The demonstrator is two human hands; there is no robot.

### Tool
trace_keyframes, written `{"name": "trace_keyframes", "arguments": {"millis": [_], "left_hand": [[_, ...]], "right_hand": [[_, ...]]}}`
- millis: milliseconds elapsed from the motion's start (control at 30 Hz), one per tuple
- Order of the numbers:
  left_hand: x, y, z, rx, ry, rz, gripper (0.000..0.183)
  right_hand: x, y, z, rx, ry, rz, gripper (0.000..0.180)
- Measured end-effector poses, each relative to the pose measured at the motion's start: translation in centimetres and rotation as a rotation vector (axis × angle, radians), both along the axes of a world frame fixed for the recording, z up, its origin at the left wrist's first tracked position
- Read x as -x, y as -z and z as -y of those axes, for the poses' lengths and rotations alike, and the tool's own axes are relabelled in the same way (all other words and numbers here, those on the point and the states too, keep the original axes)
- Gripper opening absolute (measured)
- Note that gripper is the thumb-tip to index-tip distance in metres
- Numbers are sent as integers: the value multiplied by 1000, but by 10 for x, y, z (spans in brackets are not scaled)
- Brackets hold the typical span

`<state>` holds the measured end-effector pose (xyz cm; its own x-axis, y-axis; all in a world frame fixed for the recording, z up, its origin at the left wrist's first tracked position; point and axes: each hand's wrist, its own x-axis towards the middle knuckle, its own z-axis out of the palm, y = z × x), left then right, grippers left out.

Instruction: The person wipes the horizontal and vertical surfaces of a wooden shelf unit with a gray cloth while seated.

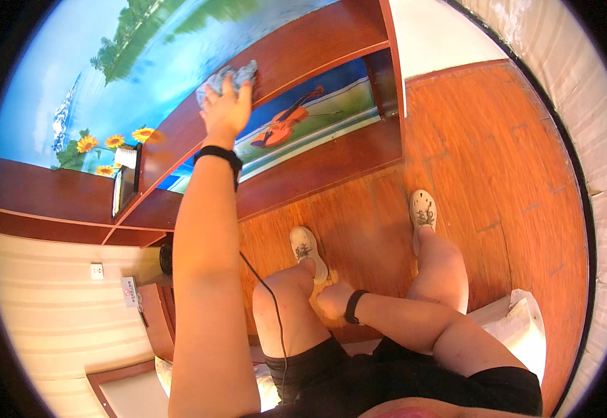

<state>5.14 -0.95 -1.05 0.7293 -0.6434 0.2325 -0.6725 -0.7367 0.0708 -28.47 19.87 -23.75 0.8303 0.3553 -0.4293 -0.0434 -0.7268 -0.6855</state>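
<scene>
My left hand (226,112) is stretched out over a reddish-brown wooden shelf unit (324,34). Its spread fingers press on a crumpled grey-blue cloth (248,72), which lies on the shelf board along the foot of a landscape mural (178,57). Below that board, a picture of a violin (285,123) shows inside a lower compartment. My right hand (334,300) is curled in beside my left knee, with no object visible in it; its fingertips are hidden. Each wrist wears a black band.
A small framed item (124,183) stands on the shelf near the sunflower pictures (115,141). A black cable (267,287) hangs across my left leg. My shoes (303,245) are on the wooden floor (491,157). A wall socket (97,270) and a sign (130,291) are at left.
</scene>
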Motion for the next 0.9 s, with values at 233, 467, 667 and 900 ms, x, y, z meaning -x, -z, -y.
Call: {"name": "trace_keyframes", "arguments": {"millis": [233, 467, 667, 900], "left_hand": [[93, -6, 95, 18, 158, -41, 94], [138, 4, 138, 84, 380, 59, 84], [132, 5, 133, 100, 459, 54, 72], [83, -6, 92, 160, 779, -175, 60]], "right_hand": [[1, 7, 4, 13, 49, 28, 17], [5, -1, 10, -48, 159, 64, 16], [-4, 5, 11, -53, 143, 78, 16], [-13, 14, 17, -30, 105, -31, 15]]}}
